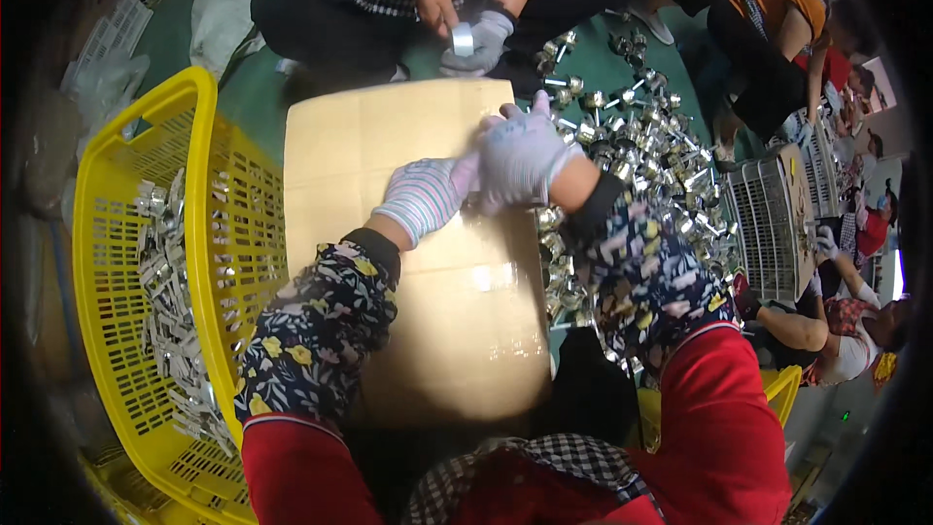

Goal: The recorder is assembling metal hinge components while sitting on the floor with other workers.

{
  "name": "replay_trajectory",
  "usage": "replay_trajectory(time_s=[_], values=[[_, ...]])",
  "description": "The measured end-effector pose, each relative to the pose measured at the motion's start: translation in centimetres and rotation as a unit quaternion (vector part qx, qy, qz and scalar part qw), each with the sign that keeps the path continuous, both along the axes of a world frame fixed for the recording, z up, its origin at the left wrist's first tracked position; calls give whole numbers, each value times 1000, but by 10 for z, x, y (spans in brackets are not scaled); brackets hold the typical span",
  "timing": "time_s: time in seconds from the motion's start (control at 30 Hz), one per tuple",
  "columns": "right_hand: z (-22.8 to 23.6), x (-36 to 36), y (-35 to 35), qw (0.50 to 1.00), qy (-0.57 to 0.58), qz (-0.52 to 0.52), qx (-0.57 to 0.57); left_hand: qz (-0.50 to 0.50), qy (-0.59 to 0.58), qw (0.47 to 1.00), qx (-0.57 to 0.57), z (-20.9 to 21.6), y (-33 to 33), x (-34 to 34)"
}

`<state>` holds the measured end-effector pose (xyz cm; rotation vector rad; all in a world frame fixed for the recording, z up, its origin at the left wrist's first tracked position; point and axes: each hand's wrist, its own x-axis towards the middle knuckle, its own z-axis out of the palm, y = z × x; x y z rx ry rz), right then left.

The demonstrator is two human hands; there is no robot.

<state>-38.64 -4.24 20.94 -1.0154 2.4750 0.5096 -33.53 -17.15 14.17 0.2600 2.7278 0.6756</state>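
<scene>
My left hand (425, 196), in a striped white glove, is closed over the cardboard sheet (408, 301), its fingertips meeting my other hand. My right hand (525, 160), gloved alike and slightly blurred, is bent against the left fingertips near the board's far right edge. Whatever small thing lies between the hands is hidden by the fingers. To the right of the board spreads a heap of shiny metal parts (622, 151) with round cups and stems. On the left, a yellow plastic basket (204, 233) holds many flat, narrow metal pieces (173, 301).
Across the board sits a co-worker, whose gloved hand (479, 44) holds a shiny metal piece (462, 39). Grey crates (763, 224) and other people are at the right. A white sack (228, 10) lies at far left on the green floor (262, 78).
</scene>
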Motion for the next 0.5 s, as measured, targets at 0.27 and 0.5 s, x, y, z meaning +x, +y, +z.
replay_trajectory(time_s=[0.27,0.5], values=[[-1,-12,-6,999,18,12,36,58,-64,996,13,11,0,-30],[23,76,15,995,-26,67,65,59,-110,988,89,5,22,59]])
